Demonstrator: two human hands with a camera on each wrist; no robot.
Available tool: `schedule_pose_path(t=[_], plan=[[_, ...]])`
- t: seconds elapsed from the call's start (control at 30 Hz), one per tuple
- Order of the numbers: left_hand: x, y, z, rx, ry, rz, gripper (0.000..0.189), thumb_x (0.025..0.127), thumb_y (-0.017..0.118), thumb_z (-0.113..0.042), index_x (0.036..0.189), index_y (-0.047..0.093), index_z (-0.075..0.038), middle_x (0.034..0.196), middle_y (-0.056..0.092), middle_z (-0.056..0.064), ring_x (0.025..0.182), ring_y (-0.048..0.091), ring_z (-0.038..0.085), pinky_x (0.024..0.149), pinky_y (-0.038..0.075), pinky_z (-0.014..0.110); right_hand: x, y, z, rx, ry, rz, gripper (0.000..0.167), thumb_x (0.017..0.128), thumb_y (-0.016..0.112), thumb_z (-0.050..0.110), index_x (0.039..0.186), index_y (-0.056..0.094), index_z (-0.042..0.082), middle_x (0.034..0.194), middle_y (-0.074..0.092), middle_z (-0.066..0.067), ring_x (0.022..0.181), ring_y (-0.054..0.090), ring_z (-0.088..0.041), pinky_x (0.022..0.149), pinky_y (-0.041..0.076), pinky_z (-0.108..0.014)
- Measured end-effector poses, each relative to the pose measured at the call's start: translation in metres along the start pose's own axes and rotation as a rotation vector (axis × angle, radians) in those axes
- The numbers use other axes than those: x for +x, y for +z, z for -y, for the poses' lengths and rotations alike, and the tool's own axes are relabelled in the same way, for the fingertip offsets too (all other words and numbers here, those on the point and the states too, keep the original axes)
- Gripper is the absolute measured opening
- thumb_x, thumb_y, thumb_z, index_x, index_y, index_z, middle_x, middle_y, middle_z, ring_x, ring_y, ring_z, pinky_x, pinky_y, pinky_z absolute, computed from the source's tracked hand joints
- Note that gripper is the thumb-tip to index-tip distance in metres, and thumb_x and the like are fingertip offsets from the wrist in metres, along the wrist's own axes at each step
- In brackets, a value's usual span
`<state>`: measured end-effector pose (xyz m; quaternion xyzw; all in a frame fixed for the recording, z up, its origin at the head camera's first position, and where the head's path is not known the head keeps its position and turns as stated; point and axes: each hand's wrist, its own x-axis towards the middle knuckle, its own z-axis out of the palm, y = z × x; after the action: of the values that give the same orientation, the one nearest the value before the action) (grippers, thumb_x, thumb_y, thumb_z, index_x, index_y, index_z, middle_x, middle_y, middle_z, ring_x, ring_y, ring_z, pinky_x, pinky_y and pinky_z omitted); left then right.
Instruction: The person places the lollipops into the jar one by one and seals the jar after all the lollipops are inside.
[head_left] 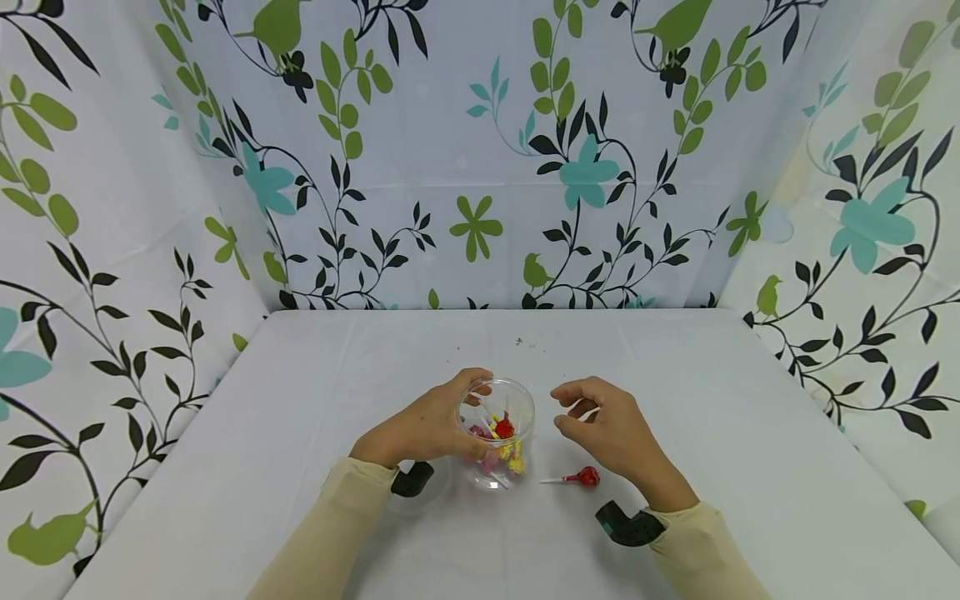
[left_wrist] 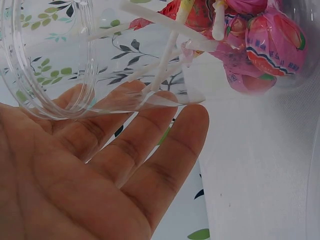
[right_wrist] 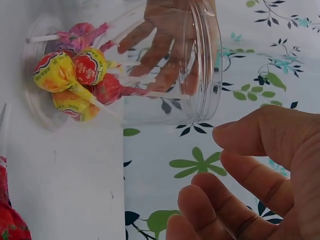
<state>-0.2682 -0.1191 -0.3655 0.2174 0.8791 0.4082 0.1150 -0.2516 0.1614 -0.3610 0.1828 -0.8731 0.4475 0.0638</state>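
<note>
The left hand point(head_left: 427, 421) grasped the clear jar point(head_left: 527, 421) of lollipops point(right_wrist: 90, 67) from the left, likely to steady it upright. The right hand point(head_left: 613, 427), relaxed and empty, hung farther right; a red lollipop point(head_left: 587, 477) lay right of the jar's base.

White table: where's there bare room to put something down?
The table has wide bare patches: left of the left hand, out to the patterned curtain, and right of the right hand. Behind the jar there's room too, bar a few dark specks. It's crowded at front middle, where the hands, jar and loose red lollipop sit close together.
</note>
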Motion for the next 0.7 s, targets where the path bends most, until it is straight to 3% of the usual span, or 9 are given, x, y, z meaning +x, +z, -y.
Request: schedule_pose_path(t=[0.27,0.53,0.7], plan=[[-0.001,-0.001,-0.001,0.005,-0.005,0.004,0.105,0.075,0.096,-0.039,0.157,0.035,-0.016,0.154,0.053,0.008,0.14,0.051,0.027,0.11,0.046,0.056,-0.008,-0.002,-0.012,-0.031,0.072,0.038,0.025,0.09,0.076,0.005,0.115,0.075,0.008,0.108,0.072,-0.008,0.091,0.067,-0.018,0.073,0.056,-0.03],[-0.002,-0.001,-0.001,0.003,0.004,0.002,0.104,0.075,0.095,-0.039,0.157,0.035,-0.016,0.153,0.053,0.009,0.139,0.052,0.027,0.11,0.046,0.055,-0.017,-0.006,-0.027,-0.071,0.193,0.172,0.026,0.088,0.078,0.006,0.113,0.075,0.007,0.108,0.069,-0.01,0.087,0.064,-0.018,0.067,0.054,-0.031],[-0.002,-0.002,-0.001,0.002,-0.01,0.004,0.105,0.074,0.096,-0.041,0.157,0.035,-0.019,0.153,0.053,0.007,0.139,0.051,0.025,0.11,0.046,0.055,-0.023,-0.007,-0.036,-0.1,0.215,0.244,0.024,0.083,0.08,0.007,0.106,0.076,0.009,0.101,0.066,-0.006,0.082,0.06,-0.017,0.067,0.051,-0.033]])
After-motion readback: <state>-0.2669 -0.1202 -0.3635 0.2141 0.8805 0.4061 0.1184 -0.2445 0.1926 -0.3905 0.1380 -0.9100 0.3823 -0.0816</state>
